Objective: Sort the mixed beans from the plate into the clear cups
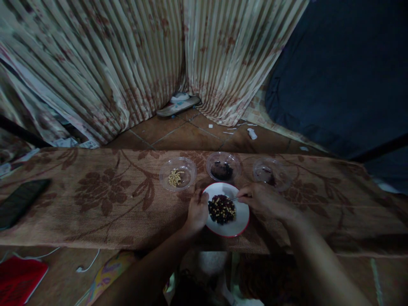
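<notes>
A white plate [241, 222] with a red rim holds a mixed heap of dark and pale yellow beans [222, 209]. My left hand [196, 211] grips the plate's left edge, thumb on the rim. In the closed fingers of my right hand [262, 199] is a thin metal utensil [233, 199], its tip at the heap; its exact kind is unclear. Behind the plate stand three clear plastic bowls: the left bowl [190, 171] contains pale yellow beans, the middle bowl [235, 159] black ones, and the right bowl [284, 175] a few dark reddish ones.
A patterned brown cloth [134, 212] covers the long, narrow table. A dark phone [22, 202] lies at its left end. Beyond the table are a skateboard [178, 106], striped curtains [143, 55] and small white scraps on the tiled floor. A white cable [91, 264] lies below, front left.
</notes>
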`<control>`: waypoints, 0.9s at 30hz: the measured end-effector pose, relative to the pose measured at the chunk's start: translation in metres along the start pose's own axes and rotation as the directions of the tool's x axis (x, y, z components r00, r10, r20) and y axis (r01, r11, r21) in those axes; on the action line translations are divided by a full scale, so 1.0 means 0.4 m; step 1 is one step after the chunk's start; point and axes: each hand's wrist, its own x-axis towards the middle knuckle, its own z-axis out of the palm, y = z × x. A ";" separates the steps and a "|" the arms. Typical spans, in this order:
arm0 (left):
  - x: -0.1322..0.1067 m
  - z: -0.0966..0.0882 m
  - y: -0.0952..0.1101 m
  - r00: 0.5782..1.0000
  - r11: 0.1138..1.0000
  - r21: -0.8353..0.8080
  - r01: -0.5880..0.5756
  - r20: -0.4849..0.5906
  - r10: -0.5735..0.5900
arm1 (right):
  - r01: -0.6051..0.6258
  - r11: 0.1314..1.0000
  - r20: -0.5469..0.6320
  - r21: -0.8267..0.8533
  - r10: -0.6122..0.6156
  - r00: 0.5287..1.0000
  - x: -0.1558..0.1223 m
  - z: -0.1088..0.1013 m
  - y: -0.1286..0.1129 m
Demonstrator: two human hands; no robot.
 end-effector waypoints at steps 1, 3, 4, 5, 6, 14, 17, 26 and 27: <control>0.000 0.000 0.000 1.000 1.000 -0.001 0.005 -0.003 -0.005 | -0.001 1.000 0.002 0.002 0.001 1.000 0.000 0.000 0.000; -0.001 -0.001 -0.001 1.000 1.000 -0.001 0.011 -0.013 -0.011 | -0.004 1.000 0.004 0.004 0.004 1.000 0.000 0.000 0.000; -0.001 -0.001 -0.001 1.000 1.000 0.000 0.014 -0.018 -0.014 | -0.004 1.000 0.003 0.005 0.004 1.000 0.000 0.000 -0.001; -0.001 -0.001 -0.002 1.000 1.000 0.002 0.017 -0.021 -0.017 | -0.002 1.000 0.001 0.007 0.002 1.000 0.000 0.000 -0.002; -0.001 -0.001 -0.002 1.000 1.000 0.003 0.019 -0.019 -0.018 | -0.003 1.000 -0.003 0.007 0.003 1.000 0.000 0.000 -0.003; 0.004 0.003 -0.014 1.000 1.000 -0.005 0.015 -0.010 -0.015 | 0.018 1.000 -0.014 0.002 -0.018 1.000 0.004 0.006 -0.008; 0.006 0.005 -0.019 1.000 1.000 -0.007 0.012 -0.011 -0.012 | 0.027 1.000 -0.017 -0.001 -0.027 0.999 0.005 0.006 -0.011; 0.003 0.004 -0.011 0.999 0.999 0.018 0.038 -0.028 -0.038 | 0.031 0.999 -0.024 -0.021 -0.031 0.999 0.003 0.003 -0.010; 0.003 0.004 -0.011 0.999 0.999 0.016 0.041 -0.026 -0.041 | 0.031 0.999 -0.023 -0.021 -0.031 0.999 0.003 0.004 -0.009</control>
